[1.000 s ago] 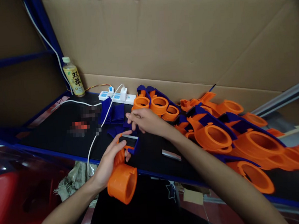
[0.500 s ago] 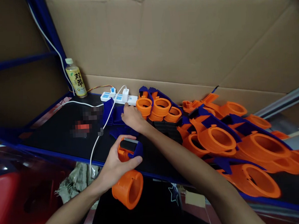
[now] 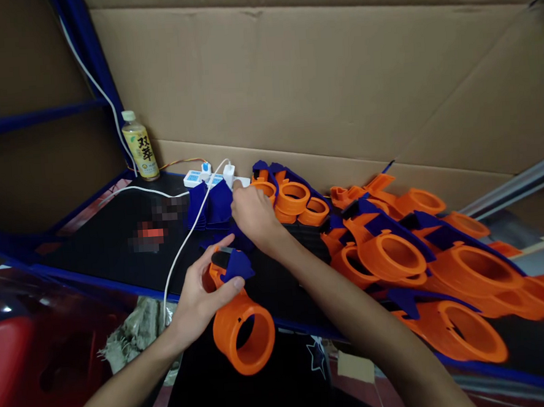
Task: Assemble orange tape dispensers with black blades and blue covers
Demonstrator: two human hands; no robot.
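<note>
My left hand (image 3: 202,294) is wrapped round an orange tape dispenser (image 3: 243,328) with a round open core and a blue flap, held just over the front edge of the black table (image 3: 99,245). My right hand (image 3: 254,215) reaches forward over the table, fingers curled down onto the loose blue plastic pieces (image 3: 210,204) near the white power strip (image 3: 212,177). Whether the right fingers grip a piece is hidden by the back of the hand.
A big heap of orange and blue dispensers (image 3: 408,250) fills the table's right half. A drink bottle (image 3: 141,147) stands at the back left. A white cable (image 3: 182,246) runs from the power strip over the front edge. Cardboard walls (image 3: 319,71) close the back.
My left hand has turned the dispenser so its round opening faces me. My right hand has moved from the dispenser's blade end forward to the blue pieces.
</note>
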